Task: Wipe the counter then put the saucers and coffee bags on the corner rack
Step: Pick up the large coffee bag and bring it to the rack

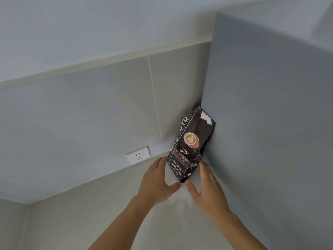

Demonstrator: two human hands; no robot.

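Note:
A dark brown coffee bag [189, 143] with a latte-cup picture stands on a pale surface [126, 213], tilted back into the corner where the two walls meet. My left hand [158, 181] is cupped beside its lower left edge, fingers spread, with the thumb tip at the bag's bottom corner. On the other side, my right hand [207, 186] has its fingertips against the lower right edge and its thumb near the same corner. Neither hand is wrapped around the bag. No saucers or cloth are in view.
A white wall socket [137, 156] sits low on the back wall, left of the bag. A grey panel [270, 123] forms the right wall of the corner. The pale surface runs towards me and to the left.

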